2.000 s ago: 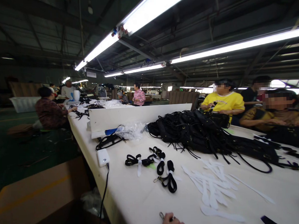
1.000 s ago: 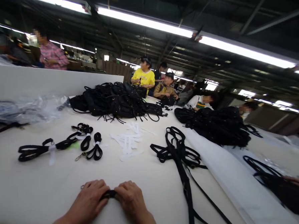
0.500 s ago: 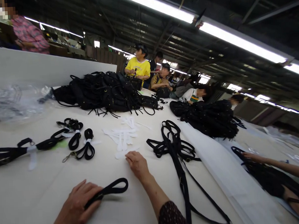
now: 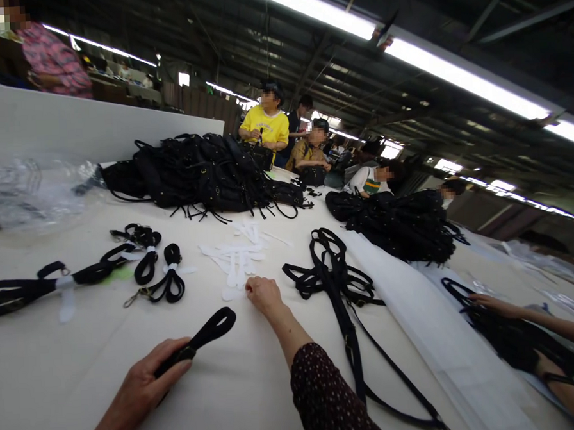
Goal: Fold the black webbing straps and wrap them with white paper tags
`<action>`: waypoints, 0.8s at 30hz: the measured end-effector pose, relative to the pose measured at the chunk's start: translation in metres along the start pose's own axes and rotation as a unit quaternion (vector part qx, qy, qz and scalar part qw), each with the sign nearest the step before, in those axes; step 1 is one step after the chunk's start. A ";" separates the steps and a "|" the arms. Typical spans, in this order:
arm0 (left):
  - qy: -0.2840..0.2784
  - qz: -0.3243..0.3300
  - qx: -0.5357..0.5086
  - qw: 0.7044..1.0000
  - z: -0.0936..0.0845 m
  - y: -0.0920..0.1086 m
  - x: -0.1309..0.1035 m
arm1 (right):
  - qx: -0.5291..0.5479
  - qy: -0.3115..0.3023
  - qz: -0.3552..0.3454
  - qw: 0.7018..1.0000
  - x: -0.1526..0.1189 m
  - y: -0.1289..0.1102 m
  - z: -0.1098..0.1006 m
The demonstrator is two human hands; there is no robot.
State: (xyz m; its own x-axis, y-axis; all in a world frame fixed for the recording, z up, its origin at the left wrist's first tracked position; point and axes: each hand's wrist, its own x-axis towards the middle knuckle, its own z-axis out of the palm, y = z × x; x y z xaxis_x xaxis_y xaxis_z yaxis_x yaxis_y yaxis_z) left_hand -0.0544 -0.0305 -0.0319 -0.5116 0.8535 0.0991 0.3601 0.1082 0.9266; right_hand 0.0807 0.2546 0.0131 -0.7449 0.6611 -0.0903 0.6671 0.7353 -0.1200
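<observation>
My left hand (image 4: 151, 379) is closed around a folded black strap (image 4: 209, 329), whose looped end sticks out up and to the right, above the table. My right hand (image 4: 263, 295) rests at the near edge of a loose pile of white paper strips (image 4: 234, 259); its fingers are bent together, and whatever is between the fingertips is too small to make out. Left of the pile lies a coiled black strap (image 4: 172, 282) with a white band round its middle and a metal clip. Right of my right hand, long black straps (image 4: 337, 296) lie in loops.
Black bags are heaped at the back (image 4: 208, 174) and back right (image 4: 398, 222). Clear plastic (image 4: 30, 193) lies far left. White sheeting (image 4: 432, 323) runs along the right, beside another person's hands (image 4: 496, 305) on a black bag. Several people are beyond the table.
My left hand has tilted the folded strap so its loop points more upward. My right hand has shifted slightly up and right, its fingers more curled at the white strips.
</observation>
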 end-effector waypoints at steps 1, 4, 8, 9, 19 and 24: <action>0.007 -0.016 -0.012 1.000 0.001 0.002 -0.001 | 0.002 -0.007 0.008 1.000 0.000 0.000 -0.001; 0.038 -0.074 -0.080 0.993 0.004 0.014 -0.004 | 0.013 -0.031 0.038 0.999 -0.004 0.002 -0.002; 0.068 -0.177 -0.216 0.958 0.004 0.035 -0.008 | 0.030 -0.046 0.058 0.997 -0.018 0.004 -0.001; 0.063 -0.200 -0.255 0.944 0.004 0.040 -0.008 | 0.033 -0.045 0.056 0.997 -0.023 0.004 0.000; 0.019 -0.249 -0.397 0.883 0.007 0.048 -0.020 | 0.044 -0.016 0.033 0.998 -0.073 -0.005 -0.003; 0.027 -0.255 -0.379 0.889 0.007 0.035 -0.022 | 0.065 -0.029 0.068 0.995 -0.069 -0.009 -0.001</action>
State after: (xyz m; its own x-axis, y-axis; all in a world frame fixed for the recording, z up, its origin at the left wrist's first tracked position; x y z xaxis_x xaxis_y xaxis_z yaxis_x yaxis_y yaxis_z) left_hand -0.0255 -0.0418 -0.0042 -0.5015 0.7639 -0.4062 -0.5491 0.0818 0.8318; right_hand 0.1262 0.2021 0.0212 -0.6494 0.7411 -0.1704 0.7576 0.6109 -0.2300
